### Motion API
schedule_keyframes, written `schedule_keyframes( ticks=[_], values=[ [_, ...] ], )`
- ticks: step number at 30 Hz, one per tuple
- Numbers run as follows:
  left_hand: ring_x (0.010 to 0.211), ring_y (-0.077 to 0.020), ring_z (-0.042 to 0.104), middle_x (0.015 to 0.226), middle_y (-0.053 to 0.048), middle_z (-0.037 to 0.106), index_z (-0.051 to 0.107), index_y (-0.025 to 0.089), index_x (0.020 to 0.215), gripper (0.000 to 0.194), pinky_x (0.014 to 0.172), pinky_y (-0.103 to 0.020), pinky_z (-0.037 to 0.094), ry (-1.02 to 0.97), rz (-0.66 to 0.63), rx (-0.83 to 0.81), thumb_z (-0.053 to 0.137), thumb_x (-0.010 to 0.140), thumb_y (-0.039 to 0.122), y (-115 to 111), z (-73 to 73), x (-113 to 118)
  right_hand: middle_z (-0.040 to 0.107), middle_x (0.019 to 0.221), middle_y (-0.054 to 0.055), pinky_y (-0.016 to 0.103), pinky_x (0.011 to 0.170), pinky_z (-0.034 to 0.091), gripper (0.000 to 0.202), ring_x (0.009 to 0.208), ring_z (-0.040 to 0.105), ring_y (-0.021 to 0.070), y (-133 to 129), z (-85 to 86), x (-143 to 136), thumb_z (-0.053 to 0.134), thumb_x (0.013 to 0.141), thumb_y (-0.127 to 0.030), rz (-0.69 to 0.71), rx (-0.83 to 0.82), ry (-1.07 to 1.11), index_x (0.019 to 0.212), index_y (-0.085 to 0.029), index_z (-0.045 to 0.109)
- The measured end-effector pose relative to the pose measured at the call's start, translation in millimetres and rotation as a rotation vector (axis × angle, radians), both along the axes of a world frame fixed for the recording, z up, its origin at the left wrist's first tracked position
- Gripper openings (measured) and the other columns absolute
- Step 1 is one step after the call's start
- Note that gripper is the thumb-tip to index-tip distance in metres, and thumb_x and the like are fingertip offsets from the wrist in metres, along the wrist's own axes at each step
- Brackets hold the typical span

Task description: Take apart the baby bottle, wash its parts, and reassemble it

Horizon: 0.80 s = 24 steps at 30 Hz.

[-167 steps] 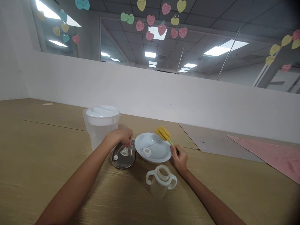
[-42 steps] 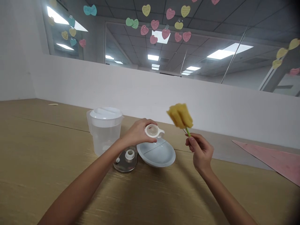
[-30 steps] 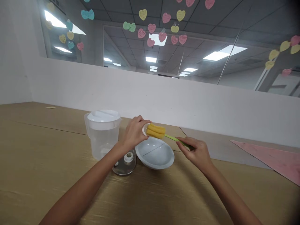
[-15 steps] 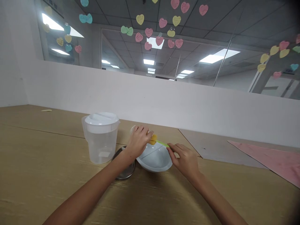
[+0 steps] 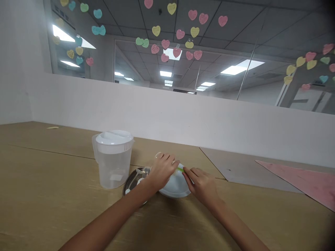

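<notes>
My left hand [image 5: 162,171] is closed around a pale, see-through bottle [image 5: 157,154], of which only the rounded far end shows past my knuckles. Between the thumb and fingers of my right hand [image 5: 201,182] is the green handle of a bottle brush [image 5: 180,169]. Its yellow sponge head is out of sight, at the bottle's mouth behind my left fingers. Both hands are close together above a white bowl [image 5: 175,190]. Left of the bowl, partly under my left forearm, lies a round metal tray [image 5: 126,184] with several small white and clear parts.
A clear pitcher [image 5: 113,167] with a white lid stands left of the tray. A pink cloth [image 5: 300,177] lies on the grey board [image 5: 235,170] at the right. A white wall [image 5: 167,115] with a window above closes off the table's back.
The brush's yellow sponge, visible before between my hands, is now hidden. My hands have come closer together, and the left has shifted right, uncovering more of the tray. The camera has tilted up slightly.
</notes>
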<state>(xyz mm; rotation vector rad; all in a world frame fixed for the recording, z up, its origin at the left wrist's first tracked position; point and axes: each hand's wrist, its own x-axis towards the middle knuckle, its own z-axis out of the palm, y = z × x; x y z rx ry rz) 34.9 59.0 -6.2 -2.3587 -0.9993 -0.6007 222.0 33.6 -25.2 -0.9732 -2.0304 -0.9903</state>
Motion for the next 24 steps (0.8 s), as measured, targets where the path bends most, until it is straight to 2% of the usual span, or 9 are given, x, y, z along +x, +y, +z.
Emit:
schedule_keyframes(
  ticks=[3, 8, 10, 13, 15, 17, 21, 24],
  values=[
    [0.089, -0.0234, 0.047, 0.096, -0.008, 0.053, 0.049, 0.019, 0.112, 0.036, 0.075, -0.036, 0.034, -0.004, 0.066, 0.034, 0.046, 0.077, 0.007, 7.2, -1.0, -3.4, 0.059, 0.059, 0.0, 0.024, 0.047, 0.028, 0.025, 0.05, 0.053, 0.0105, -0.4, 7.0, 5.7, 0.043, 0.088, -0.023, -0.028, -0.102, -0.022, 0.091, -0.017, 0.068],
    [0.089, -0.0239, 0.049, 0.095, -0.008, 0.055, 0.052, 0.019, 0.11, 0.037, 0.075, -0.037, 0.035, -0.027, 0.2, 0.055, 0.04, 0.079, 0.002, 18.0, 5.0, -19.7, 0.064, 0.066, 0.0, 0.022, 0.047, 0.028, 0.028, 0.054, 0.056, 0.0107, -6.2, 28.9, 23.0, 0.04, 0.088, -0.031, -0.135, -0.428, 0.038, 0.092, -0.023, 0.067],
    [0.091, -0.025, 0.05, 0.097, -0.009, 0.055, 0.052, 0.018, 0.111, 0.037, 0.076, -0.038, 0.035, -0.036, 0.248, 0.038, 0.044, 0.078, 0.004, 20.4, 7.2, -26.0, 0.066, 0.073, 0.001, 0.022, 0.048, 0.028, 0.029, 0.06, 0.059, 0.0128, -5.6, 37.1, 32.9, 0.04, 0.087, -0.035, -0.248, -0.477, 0.078, 0.09, -0.025, 0.067],
    [0.095, -0.0261, 0.051, 0.102, -0.01, 0.055, 0.052, 0.017, 0.115, 0.041, 0.079, -0.037, 0.037, -0.128, 0.289, -0.069, 0.055, 0.074, 0.014, 21.0, 11.2, -32.2, 0.068, 0.085, 0.004, 0.024, 0.049, 0.029, 0.031, 0.07, 0.061, 0.0187, 3.4, 41.4, 49.2, 0.038, 0.087, -0.039, -0.519, -0.484, 0.195, 0.092, -0.024, 0.065],
    [0.096, -0.0254, 0.052, 0.106, -0.01, 0.055, 0.049, 0.017, 0.12, 0.052, 0.08, -0.035, 0.04, -0.241, 0.257, -0.192, 0.061, 0.07, 0.024, 17.3, 15.2, -32.0, 0.068, 0.087, 0.007, 0.025, 0.051, 0.03, 0.034, 0.074, 0.062, 0.0216, 14.2, 36.0, 58.8, 0.033, 0.088, -0.038, -0.69, -0.588, 0.26, 0.096, -0.022, 0.062],
    [0.097, -0.0239, 0.053, 0.11, -0.009, 0.054, 0.044, 0.018, 0.125, 0.062, 0.082, -0.032, 0.041, -0.349, 0.173, -0.323, 0.062, 0.068, 0.034, 8.4, 20.0, -27.9, 0.066, 0.091, 0.012, 0.026, 0.053, 0.032, 0.038, 0.078, 0.062, 0.0238, 26.0, 24.0, 65.9, 0.027, 0.09, -0.034, -0.808, -0.787, 0.216, 0.097, -0.018, 0.061],
    [0.105, -0.0235, 0.052, 0.12, -0.006, 0.053, 0.044, 0.023, 0.125, 0.063, 0.089, -0.032, 0.04, -0.424, -0.04, -0.524, 0.059, 0.069, 0.047, -22.9, 27.4, -11.6, 0.065, 0.091, 0.018, 0.027, 0.056, 0.034, 0.031, 0.082, 0.062, 0.0255, 41.5, -6.2, 71.1, 0.034, 0.087, -0.023, -0.799, -0.952, 0.137, 0.085, -0.01, 0.063],
    [0.102, -0.025, 0.053, 0.114, -0.005, 0.058, 0.048, 0.027, 0.122, 0.064, 0.086, -0.033, 0.041, -0.355, -0.146, -0.597, 0.061, 0.065, 0.053, -46.9, 26.6, 1.1, 0.065, 0.09, 0.018, 0.026, 0.056, 0.033, 0.024, 0.08, 0.062, 0.0241, 43.3, -20.5, 69.8, 0.041, 0.082, -0.019, -0.747, -1.042, 0.071, 0.082, -0.009, 0.064]
  ],
)
